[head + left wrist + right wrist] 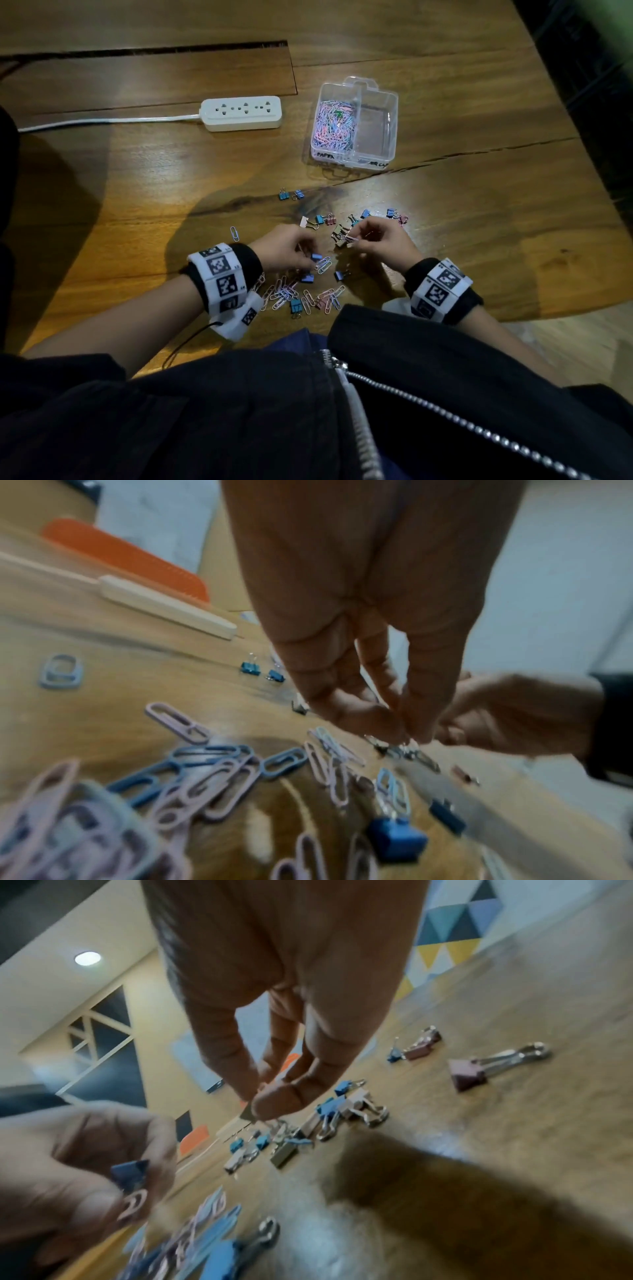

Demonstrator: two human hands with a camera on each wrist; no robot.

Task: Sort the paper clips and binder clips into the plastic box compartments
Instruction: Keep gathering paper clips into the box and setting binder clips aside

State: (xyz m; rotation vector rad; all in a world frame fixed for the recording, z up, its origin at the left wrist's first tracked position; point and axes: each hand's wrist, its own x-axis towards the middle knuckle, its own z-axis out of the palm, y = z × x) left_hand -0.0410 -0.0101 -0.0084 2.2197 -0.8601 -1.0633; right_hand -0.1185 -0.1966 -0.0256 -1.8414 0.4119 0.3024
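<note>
A clear plastic box [390,102] stands at the back. Its left compartment holds many paper clips [334,125] and its right compartment looks bare. My left hand [310,262] curls its fingers round a blue binder clip [131,1173] with a pink paper clip [133,1204] against it, just above the table. Beside it, my right hand [354,234] pinches a thin pinkish paper clip [351,238] over a cluster of binder clips [339,236]. Loose paper clips [291,294] lie near the front edge, and binder clips [394,214] are scattered beyond the hands.
A white power strip [241,113] with its cable lies at the back left. Two blue binder clips [289,195] sit apart, between the hands and the box. A single paper clip [234,234] lies left of my left hand. The wooden table [479,192] has a long crack.
</note>
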